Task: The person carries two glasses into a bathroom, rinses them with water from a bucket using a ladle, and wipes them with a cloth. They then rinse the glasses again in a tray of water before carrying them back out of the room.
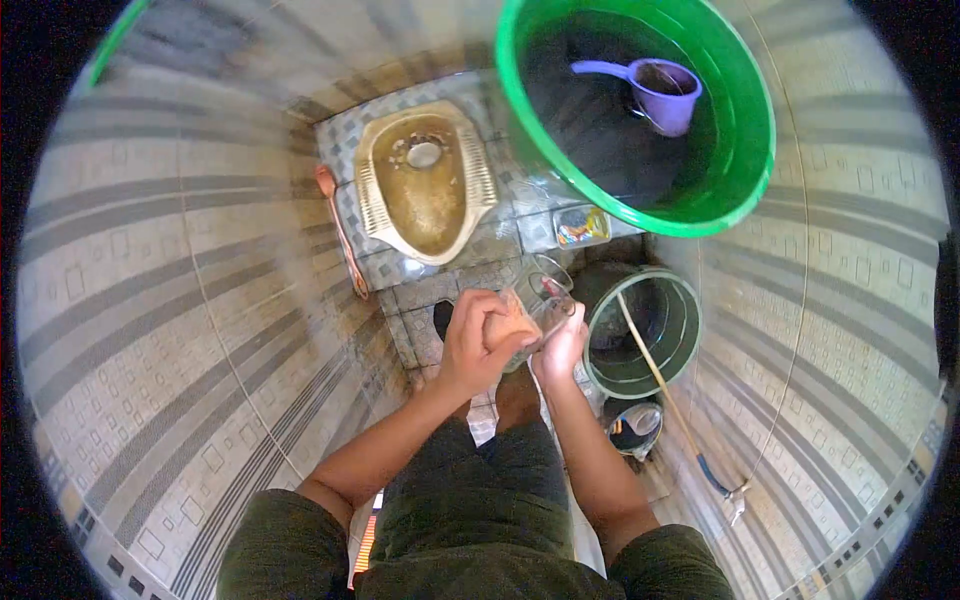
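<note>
My left hand (472,340) and my right hand (562,348) meet in front of my legs, both closed round a see-through plastic container (540,283). Its clear rounded rim points away from me, toward the squat toilet. The left fingers and thumb wrap its near left side, while the right hand grips it from the right. Something small and reddish shows through the clear wall. My palms and the container's near part are hidden by the fingers.
Ahead lies a squat toilet (427,190) with a reddish-handled brush (342,230) at its left. A green tub (690,222) holds dark water and a purple dipper (664,98). At right stand a dark green bucket (690,350), a stick (655,370) and a packet (582,227).
</note>
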`<state>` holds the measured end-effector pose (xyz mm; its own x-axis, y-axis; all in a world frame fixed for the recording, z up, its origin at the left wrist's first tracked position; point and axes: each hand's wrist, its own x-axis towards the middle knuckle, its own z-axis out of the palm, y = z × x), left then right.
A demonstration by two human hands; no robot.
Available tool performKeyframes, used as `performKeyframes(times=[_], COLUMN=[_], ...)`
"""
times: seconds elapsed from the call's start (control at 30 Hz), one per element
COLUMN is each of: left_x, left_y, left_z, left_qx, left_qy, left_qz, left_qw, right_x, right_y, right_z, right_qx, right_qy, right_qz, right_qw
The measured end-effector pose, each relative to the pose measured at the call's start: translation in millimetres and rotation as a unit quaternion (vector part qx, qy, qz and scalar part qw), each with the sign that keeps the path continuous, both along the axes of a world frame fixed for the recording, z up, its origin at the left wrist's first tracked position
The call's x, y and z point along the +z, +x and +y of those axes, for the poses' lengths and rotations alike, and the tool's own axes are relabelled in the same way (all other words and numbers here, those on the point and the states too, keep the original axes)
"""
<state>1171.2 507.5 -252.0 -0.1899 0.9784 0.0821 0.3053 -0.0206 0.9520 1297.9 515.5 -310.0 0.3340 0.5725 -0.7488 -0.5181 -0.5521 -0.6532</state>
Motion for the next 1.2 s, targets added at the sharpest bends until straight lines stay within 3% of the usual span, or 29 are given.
performKeyframes(times=[0.03, 0.1, 0.17, 0.23, 0.33, 0.37, 0.47, 0.53, 0.6, 0.67, 0.73, 0.8, 0.87, 0.9, 0.93, 1.0, 1.03, 1.13, 1.17, 1.2], left_x=[3.1, 8.3, 8.6, 9.1, 0.6, 1.3, 7.8, 10.3, 15.5, 13.1, 25.2, 25.4, 29.5, 20.7, 14.6, 12.8, 17.8, 25.2, 24.6, 17.9], left_y=[-1.0, -7.3, -24.1, -42.1, -56.1, -53.9, -56.0, -68.7, -76.0, -79.0, -73.7, -71.4, -74.2, -76.4, -75.6, -73.2, -67.1, -70.3, -76.1, -79.1], left_z=[-0.2, 1.4, 10.0, 19.1, 8.8, -1.1, -8.3, 4.0, 14.3, 9.6, 2.7, 6.5, 22.2, 24.3, 21.8, 14.4, 10.5, 12.1, 16.4, 21.5], left_qx=[0.014, -0.018, -0.001, 0.045, 0.091, 0.062, 0.025, 0.054, 0.147, 0.117, 0.017, 0.0, -0.029, -0.014, -0.015, 0.071, 0.075, -0.001, -0.014, -0.013], left_qy=[0.001, 0.059, 0.034, -0.035, -0.02, 0.033, 0.102, 0.094, -0.072, -0.04, -0.01, 0.024, 0.077, 0.046, 0.047, -0.077, -0.008, 0.017, -0.085, -0.084], left_qz=[-0.002, 0.138, 0.123, 0.057, 0.041, 0.117, 0.203, 0.184, -0.008, 0.052, 0.133, 0.152, 0.163, 0.052, 0.053, -0.054, -0.017, 0.005, -0.004, -0.004], left_qw=[1.0, 0.988, 0.992, 0.997, 0.995, 0.991, 0.974, 0.977, 0.986, 0.991, 0.991, 0.988, 0.983, 0.997, 0.997, 0.993, 0.997, 1.0, 0.996, 0.996], right_x=[17.0, 29.2, 4.7, 18.5, 24.7, 25.7, 34.7, 26.8, 19.5, 2.9, 14.6, 19.2, 18.3, 25.7, 29.5, 24.1, 24.4, 32.2, 33.1, 34.6], right_y=[-18.5, -40.9, -47.0, -61.9, -78.2, -80.6, -85.4, -85.9, -81.9, -75.8, -81.7, -70.5, -68.6, -72.4, -74.8, -70.4, -68.1, -66.0, -64.3, -62.0], right_z=[12.2, 14.7, 7.1, 17.0, 25.5, 27.3, 30.3, 30.9, 29.1, 26.3, 33.5, 27.4, 27.7, 32.2, 35.3, 38.1, 39.1, 38.6, 38.2, 37.4], right_qx=[-0.014, 0.022, 0.064, 0.069, 0.045, 0.045, 0.088, 0.162, 0.15, 0.09, 0.049, 0.167, 0.174, 0.135, 0.096, 0.106, 0.126, 0.132, 0.145, 0.159], right_qy=[-0.043, 0.006, 0.05, 0.019, 0.007, 0.008, -0.001, 0.004, 0.0, 0.048, 0.028, 0.035, 0.031, 0.023, 0.013, 0.032, 0.049, 0.043, 0.013, -0.018], right_qz=[-0.019, 0.01, 0.029, 0.01, 0.012, 0.005, -0.025, -0.045, -0.014, 0.098, 0.094, 0.054, 0.036, 0.083, 0.132, 0.137, 0.141, 0.158, 0.151, 0.144], right_qw=[0.999, 1.0, 0.996, 0.997, 0.999, 0.999, 0.996, 0.986, 0.989, 0.99, 0.994, 0.984, 0.984, 0.987, 0.987, 0.984, 0.981, 0.978, 0.978, 0.977])
